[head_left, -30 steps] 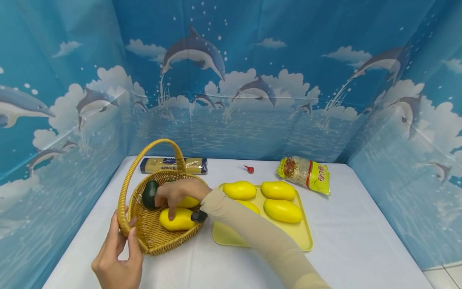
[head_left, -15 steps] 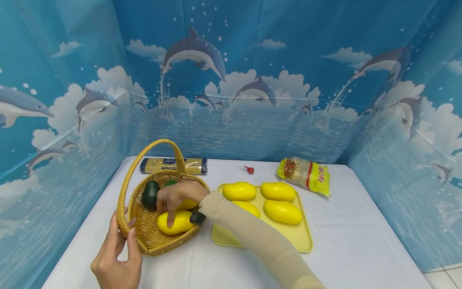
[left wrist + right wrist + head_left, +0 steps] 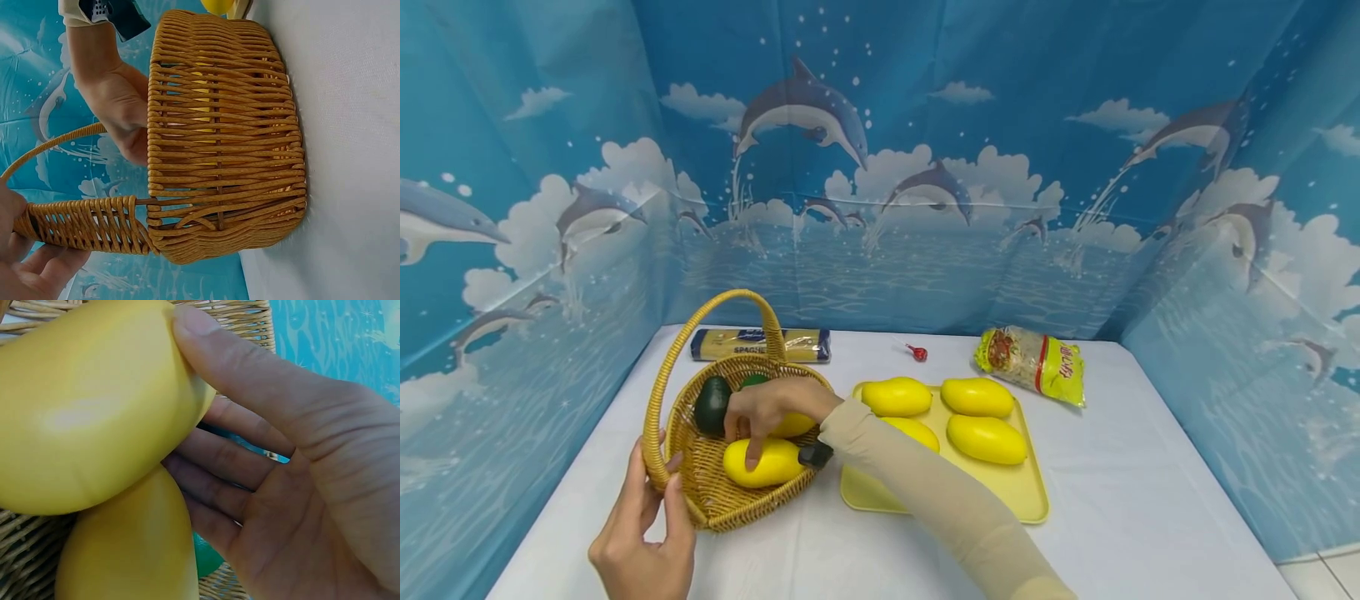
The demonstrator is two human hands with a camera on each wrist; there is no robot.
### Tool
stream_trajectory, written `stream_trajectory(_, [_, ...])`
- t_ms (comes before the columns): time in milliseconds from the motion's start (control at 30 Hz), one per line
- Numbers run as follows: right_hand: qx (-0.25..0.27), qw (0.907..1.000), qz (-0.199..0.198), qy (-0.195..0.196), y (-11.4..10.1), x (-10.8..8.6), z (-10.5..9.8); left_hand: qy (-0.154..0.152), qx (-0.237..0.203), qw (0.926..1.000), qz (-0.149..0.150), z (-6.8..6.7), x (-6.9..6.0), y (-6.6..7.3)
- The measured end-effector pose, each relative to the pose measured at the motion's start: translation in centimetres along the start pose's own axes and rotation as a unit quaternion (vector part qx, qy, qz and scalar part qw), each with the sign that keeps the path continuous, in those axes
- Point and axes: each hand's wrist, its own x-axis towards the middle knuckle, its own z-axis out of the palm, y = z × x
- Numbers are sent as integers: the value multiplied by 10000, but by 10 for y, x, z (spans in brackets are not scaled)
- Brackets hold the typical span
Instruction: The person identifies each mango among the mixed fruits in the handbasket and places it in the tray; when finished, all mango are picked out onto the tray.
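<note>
On the left of the table stands a wicker basket (image 3: 741, 515) with a tall handle (image 3: 658, 408). My left hand (image 3: 647, 533) grips the base of that handle, fingers behind and thumb in front. Inside the basket, my right hand (image 3: 778, 402) holds a yellow mango (image 3: 767, 467); the right wrist view has my thumb on this mango (image 3: 94, 412) with the fingers curled behind it. A second mango (image 3: 131, 544) lies right beneath. Beside my right fingers sits a dark green avocado (image 3: 711, 406). A brighter green thing (image 3: 754, 379) is mostly hidden behind the hand.
Several mangoes, one of them (image 3: 987, 439) at the right, lie on a pale yellow tray (image 3: 1030, 500) to the basket's right. At the back are a spaghetti pack (image 3: 808, 344), a red lollipop (image 3: 917, 352) and a yellow noodle bag (image 3: 1033, 365).
The mango in my right hand has shifted slightly left and toward the front of the basket, most of it in the first half second. My left hand keeps its hold on the handle.
</note>
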Motion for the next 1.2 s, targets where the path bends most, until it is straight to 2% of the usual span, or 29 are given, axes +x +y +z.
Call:
stream_trajectory(200, [194,9986,-474,136,4,-8,-2,-29,10,10000,24,0,-1,-1])
stream_trajectory(500, [544,9929,-985,383,10,-26,-8,-139,159,9998,-60,-2,-1,1])
stream_trajectory(733, [881,9856,-1289,651,21,-48,-14,-384,383,9982,-244,-5,-3,1])
stream_trajectory(800, [1002,9822,-1412,724,22,-53,-16,-372,376,9983,-227,-6,-3,1])
stream_trajectory(933, [1061,9771,-1625,869,21,-63,-21,-160,233,9996,-95,-5,-3,1])
stream_trajectory(1033, [991,9762,-1715,886,18,-72,-27,-59,162,9998,-69,-4,-2,1])
stream_trajectory(1200, [829,9802,-1627,761,11,-94,-32,-249,303,9989,-242,-5,-1,3])
